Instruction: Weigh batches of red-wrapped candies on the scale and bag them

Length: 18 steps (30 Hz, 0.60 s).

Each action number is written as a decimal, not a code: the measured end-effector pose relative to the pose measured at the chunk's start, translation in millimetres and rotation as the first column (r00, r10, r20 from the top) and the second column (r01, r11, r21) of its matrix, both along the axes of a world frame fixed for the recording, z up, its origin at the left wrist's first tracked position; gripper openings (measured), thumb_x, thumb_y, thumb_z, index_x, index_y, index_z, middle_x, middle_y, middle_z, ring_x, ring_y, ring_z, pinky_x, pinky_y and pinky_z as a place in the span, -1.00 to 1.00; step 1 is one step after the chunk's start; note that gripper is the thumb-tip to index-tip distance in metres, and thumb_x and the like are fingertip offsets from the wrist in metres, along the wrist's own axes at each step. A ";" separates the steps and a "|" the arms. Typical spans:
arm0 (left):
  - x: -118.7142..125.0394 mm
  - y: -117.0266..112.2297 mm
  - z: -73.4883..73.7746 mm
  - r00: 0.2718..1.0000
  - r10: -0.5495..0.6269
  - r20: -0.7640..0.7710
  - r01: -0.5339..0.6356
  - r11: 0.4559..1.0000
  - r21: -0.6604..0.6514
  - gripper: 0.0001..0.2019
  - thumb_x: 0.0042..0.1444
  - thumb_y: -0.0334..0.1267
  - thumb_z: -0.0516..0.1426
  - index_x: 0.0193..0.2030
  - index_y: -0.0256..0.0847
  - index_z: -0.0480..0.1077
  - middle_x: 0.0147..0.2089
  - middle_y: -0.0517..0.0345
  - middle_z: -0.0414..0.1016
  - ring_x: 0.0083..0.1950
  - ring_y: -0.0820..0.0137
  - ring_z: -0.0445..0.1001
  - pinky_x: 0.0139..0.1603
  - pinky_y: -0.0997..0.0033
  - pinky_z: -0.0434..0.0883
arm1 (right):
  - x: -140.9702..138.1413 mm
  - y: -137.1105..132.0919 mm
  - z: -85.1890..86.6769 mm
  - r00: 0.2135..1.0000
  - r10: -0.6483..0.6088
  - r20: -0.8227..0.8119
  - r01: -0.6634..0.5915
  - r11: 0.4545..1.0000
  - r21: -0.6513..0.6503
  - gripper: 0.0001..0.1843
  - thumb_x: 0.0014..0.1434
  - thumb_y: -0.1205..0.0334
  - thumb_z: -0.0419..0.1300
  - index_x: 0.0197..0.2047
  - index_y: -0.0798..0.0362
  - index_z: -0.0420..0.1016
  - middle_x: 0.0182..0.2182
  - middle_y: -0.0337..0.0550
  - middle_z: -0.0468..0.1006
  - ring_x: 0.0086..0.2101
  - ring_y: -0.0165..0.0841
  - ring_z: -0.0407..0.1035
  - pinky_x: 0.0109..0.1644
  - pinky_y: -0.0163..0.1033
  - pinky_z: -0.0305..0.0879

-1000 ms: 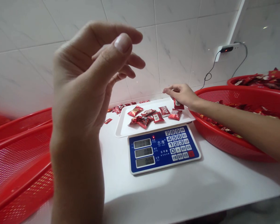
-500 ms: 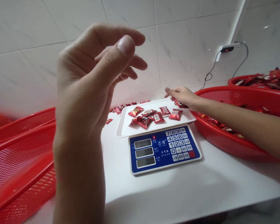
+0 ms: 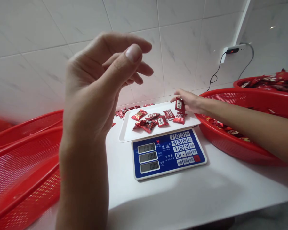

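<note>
My left hand (image 3: 96, 86) is raised large in front of the camera. Its fingers are loosely curled, the thumb is apart from them, and it holds nothing. At the right rear of the white scale tray (image 3: 127, 131), my right hand (image 3: 188, 99) grips a red wrapped candy (image 3: 180, 104), held upright with its white label showing. Just below it lies another wrapped candy (image 3: 179, 118). Several more red packets, among them a labelled candy (image 3: 162, 121), are spread over the tray. The tray sits on a digital scale with a blue keypad panel (image 3: 169, 154) and three displays.
A red basket (image 3: 220, 140) of wrapped candies stands right of the scale, with another full basket (image 3: 276, 83) behind it. Red mesh baskets (image 3: 26, 166) are at the left. Loose candies (image 3: 122, 111) lie behind the tray near the tiled wall. A cable (image 3: 216, 76) hangs from a socket.
My right hand has turned the candy it holds upright, so the label now faces me. My left hand has shifted slightly right and down, still empty.
</note>
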State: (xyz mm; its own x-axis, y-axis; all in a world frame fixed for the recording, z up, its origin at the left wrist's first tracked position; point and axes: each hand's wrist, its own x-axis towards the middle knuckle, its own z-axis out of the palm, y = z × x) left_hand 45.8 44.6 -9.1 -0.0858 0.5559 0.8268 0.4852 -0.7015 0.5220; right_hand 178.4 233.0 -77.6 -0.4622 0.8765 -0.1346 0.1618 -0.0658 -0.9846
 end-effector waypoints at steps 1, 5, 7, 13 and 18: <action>0.3 0.1 -0.3 1.000 -0.002 0.000 0.002 1.000 0.000 -0.88 0.21 -0.31 0.23 -0.27 0.00 0.62 -0.06 0.13 0.62 -0.12 0.14 0.59 -0.12 0.11 0.46 | -1.3 -1.5 0.4 1.000 -0.009 -0.029 0.008 1.000 -0.018 -0.64 0.36 0.24 0.00 -0.48 0.04 0.36 -0.55 -0.18 0.29 -0.52 -0.40 0.24 -0.43 -0.26 0.31; 1.4 0.3 -0.4 1.000 -0.003 0.001 0.003 1.000 0.000 -0.87 0.21 -0.32 0.23 -0.27 -0.01 0.61 -0.04 0.14 0.62 -0.12 0.14 0.59 -0.11 0.09 0.46 | -4.9 -8.1 -1.2 0.995 -0.077 -0.062 0.080 0.996 0.048 -0.76 0.16 0.53 0.03 -0.44 0.07 0.39 -0.53 -0.19 0.33 -0.51 -0.42 0.25 -0.39 -0.28 0.35; 1.4 0.6 -0.1 1.000 0.000 0.003 0.000 1.000 -0.006 -0.88 0.21 -0.32 0.23 -0.27 -0.02 0.61 -0.05 0.14 0.62 -0.12 0.15 0.58 -0.12 0.11 0.47 | -4.6 -11.7 -2.2 0.995 -0.085 -0.058 0.091 0.989 0.112 -0.74 0.12 0.60 0.06 -0.42 0.08 0.42 -0.51 -0.18 0.38 -0.48 -0.42 0.30 -0.33 -0.28 0.40; 1.1 -0.5 0.6 1.000 0.000 -0.018 -0.001 1.000 -0.006 -0.85 0.22 -0.31 0.22 -0.28 0.03 0.61 -0.05 0.19 0.62 -0.12 0.17 0.59 -0.13 0.15 0.46 | 0.2 -19.0 -3.6 0.998 -0.018 -0.067 0.036 0.959 0.280 -0.79 0.15 0.60 0.19 -0.27 0.10 0.49 -0.37 -0.15 0.55 -0.32 -0.39 0.48 -0.02 -0.22 0.48; 4.9 -2.5 0.6 1.000 0.027 -0.006 -0.027 0.999 -0.020 -0.81 0.24 -0.34 0.19 -0.29 0.04 0.60 -0.07 0.22 0.62 -0.12 0.19 0.58 -0.10 0.16 0.46 | 1.7 -16.6 -7.3 0.996 0.008 -0.087 0.024 0.933 0.358 -0.83 0.16 0.53 0.25 -0.22 0.10 0.54 -0.34 -0.16 0.57 -0.27 -0.36 0.51 0.07 -0.15 0.48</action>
State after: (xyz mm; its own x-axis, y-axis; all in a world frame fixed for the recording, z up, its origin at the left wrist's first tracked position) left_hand 50.7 42.0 -8.5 -0.0966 0.5700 0.8160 0.5070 -0.6773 0.5331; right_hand 180.2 216.3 -84.8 -0.4507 0.8629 0.2286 0.0774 0.2929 -0.9530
